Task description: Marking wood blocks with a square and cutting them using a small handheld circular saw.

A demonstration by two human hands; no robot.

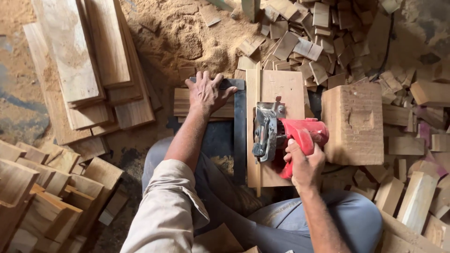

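No bins or boxes in view; wood sits in loose heaps on the ground. Right hand (304, 164) is clenched around the rear handle of a red circular saw (286, 133), fingers fully wrapped, thumb on top. Saw rests flat on a pale wooden guide board (281, 86), its metal blade guard at the board's left edge, beside a thin upright wood strip (258, 84). Left hand (208, 91) is spread flat, palm down, fingers splayed, grasping nothing, pressing a short wooden plank (180, 103) that lies crosswise; fingertips reach the top end of a dark metal square (240, 126) running alongside the strip. A big chunky wood block (354, 122) stands just right of the saw, touching the guide board's edge or nearly, cannot tell. Stack of long boards (89, 61) upper left, pile of small offcuts (323, 33) upper right, sawdust mound (183, 37) between them. More cut blocks (47, 197) lower left. Person sits cross-legged in grey trousers (290, 220).
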